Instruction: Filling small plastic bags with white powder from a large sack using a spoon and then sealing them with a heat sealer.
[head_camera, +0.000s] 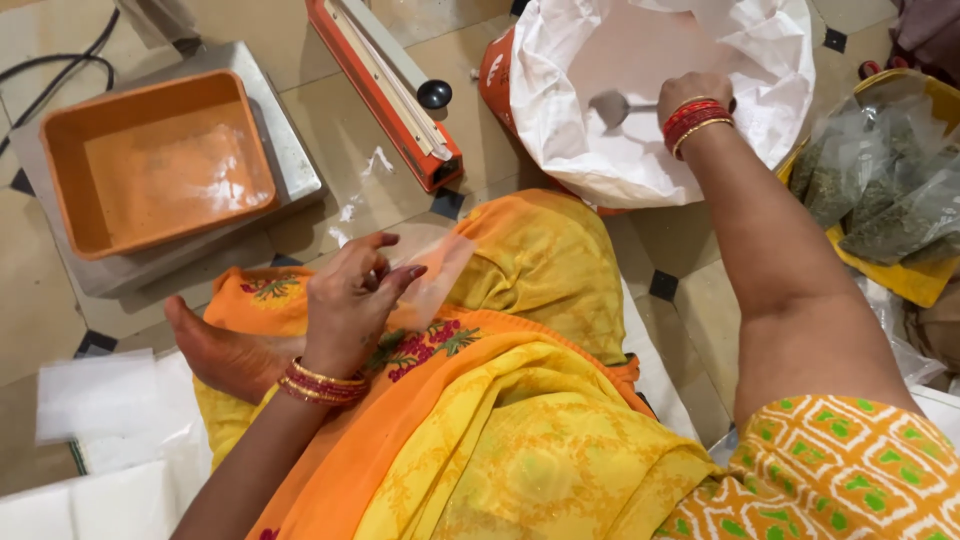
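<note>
My left hand (350, 298) rests over my lap and pinches a small clear plastic pouch (432, 272) by its edge. My right hand (692, 95) reaches into a large white sack (570, 120) of pale powder and grips a metal spoon (612, 106) whose bowl lies on the powder. Red and gold bangles circle both wrists. I sit on the tiled floor in orange and yellow cloth, one bare foot (215, 350) tucked to the left.
An orange tray (155, 160) dusted with powder sits on a grey scale at the left. An orange heat sealer (390, 85) lies between tray and sack. A yellow tub holds clear bags of green dried leaves (880, 190) at right. Stacked white pouches (95, 400) lie lower left.
</note>
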